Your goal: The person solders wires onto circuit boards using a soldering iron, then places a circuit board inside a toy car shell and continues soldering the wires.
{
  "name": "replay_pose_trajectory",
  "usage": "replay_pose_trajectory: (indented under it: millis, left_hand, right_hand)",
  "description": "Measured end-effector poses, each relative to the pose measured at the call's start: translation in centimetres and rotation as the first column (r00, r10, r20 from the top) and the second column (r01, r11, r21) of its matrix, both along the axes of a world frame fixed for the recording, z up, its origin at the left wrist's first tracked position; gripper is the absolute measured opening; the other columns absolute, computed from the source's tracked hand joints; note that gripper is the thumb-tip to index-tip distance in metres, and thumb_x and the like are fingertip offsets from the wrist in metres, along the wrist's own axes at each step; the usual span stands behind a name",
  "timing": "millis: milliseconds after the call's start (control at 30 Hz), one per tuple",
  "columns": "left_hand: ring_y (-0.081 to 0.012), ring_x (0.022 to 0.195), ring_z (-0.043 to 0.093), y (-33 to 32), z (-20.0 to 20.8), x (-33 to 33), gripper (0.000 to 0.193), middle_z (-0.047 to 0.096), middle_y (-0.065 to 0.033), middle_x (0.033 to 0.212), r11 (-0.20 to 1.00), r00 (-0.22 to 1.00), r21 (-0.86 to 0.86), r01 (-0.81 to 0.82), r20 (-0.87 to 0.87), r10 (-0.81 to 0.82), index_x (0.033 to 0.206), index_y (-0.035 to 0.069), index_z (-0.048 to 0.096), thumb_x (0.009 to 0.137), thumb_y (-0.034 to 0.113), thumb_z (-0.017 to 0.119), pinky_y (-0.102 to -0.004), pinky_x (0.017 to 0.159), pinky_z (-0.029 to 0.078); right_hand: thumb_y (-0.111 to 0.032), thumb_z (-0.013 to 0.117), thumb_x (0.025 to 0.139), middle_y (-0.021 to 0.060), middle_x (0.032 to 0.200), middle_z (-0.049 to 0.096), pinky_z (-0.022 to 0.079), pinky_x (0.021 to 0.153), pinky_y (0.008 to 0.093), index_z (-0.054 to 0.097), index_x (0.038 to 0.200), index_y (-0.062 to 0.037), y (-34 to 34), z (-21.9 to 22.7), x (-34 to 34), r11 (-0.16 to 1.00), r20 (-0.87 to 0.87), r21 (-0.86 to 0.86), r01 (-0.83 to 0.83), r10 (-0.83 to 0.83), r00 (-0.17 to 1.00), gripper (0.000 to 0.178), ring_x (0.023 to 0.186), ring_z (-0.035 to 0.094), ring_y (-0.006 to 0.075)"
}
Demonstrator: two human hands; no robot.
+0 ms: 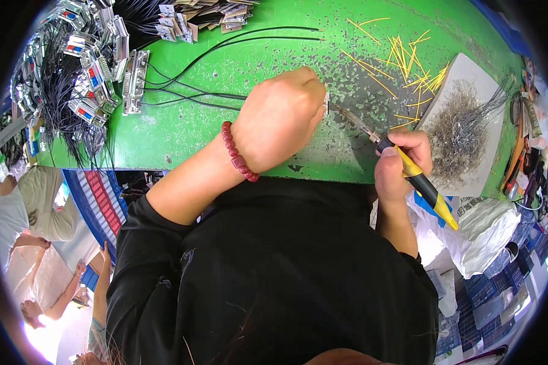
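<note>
In my right hand (406, 159) is a yellow and black soldering iron (421, 182), gripped by its handle, its metal tip pointing up and left toward my other hand. My left hand (283, 118) is closed, back of the hand upward, a red bead bracelet at the wrist. Black wires (216, 95) run into it from a silver metal connector part (135, 82). A small pale edge shows beside its fingers, close to the iron's tip; the fingertips and what they pinch are hidden. Two longer black wires (249, 39) lie beyond the hand.
Thin yellow strands (402, 58) lie scattered on the worn green bench (189, 143). At right, a pale board (490, 146) carries dark debris and fine wires. Many wired metal connectors (94, 79) pile up at left; more parts (207, 15) sit at the back. Other people are at lower left.
</note>
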State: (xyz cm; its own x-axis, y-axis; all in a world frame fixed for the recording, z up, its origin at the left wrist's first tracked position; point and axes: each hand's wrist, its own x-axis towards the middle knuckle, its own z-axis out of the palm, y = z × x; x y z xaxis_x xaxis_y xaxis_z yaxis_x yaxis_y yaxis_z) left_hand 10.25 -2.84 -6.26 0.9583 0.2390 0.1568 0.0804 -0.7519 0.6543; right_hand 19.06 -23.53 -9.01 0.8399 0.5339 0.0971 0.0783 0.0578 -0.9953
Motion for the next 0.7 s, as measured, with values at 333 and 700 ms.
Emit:
replay_pose_trajectory:
  millis: [333, 700]
  left_hand:
    - [-0.0341, 0.075, 0.059, 0.47, 0.09, -0.06, 0.003, 0.057, -0.0123, 0.083, 1.0, 0.997, -0.022, 0.017, -0.078, -0.018, 0.08, 0.001, 0.059, 0.079, 0.002, 0.062, -0.0405, 0.065, 0.049]
    - [-0.035, 0.073, 0.06, 0.53, -0.12, 0.35, 0.005, 0.057, -0.0145, 0.08, 1.0, 0.998, -0.024, 0.018, -0.053, -0.02, 0.074, 0.002, 0.056, 0.079, 0.003, 0.057, -0.0439, 0.063, 0.052]
  right_hand:
    - [-0.015, 0.069, 0.08, 0.0034, 0.083, 0.054, 0.034, 0.063, 0.0219, 0.056, 0.092, -0.0012, 0.22, -0.3, 0.17, 0.999, 0.014, 0.043, -0.018, 0.017, 1.0, 0.023, 0.071, 0.044, 0.0074]
    - [-0.015, 0.069, 0.081, 0.0007, 0.076, 0.05, 0.031, 0.059, 0.0219, 0.055, 0.091, -0.0011, 0.63, -0.04, 0.18, 0.999, 0.011, 0.013, -0.031, 0.031, 0.999, 0.022, 0.065, 0.04, 0.0061]
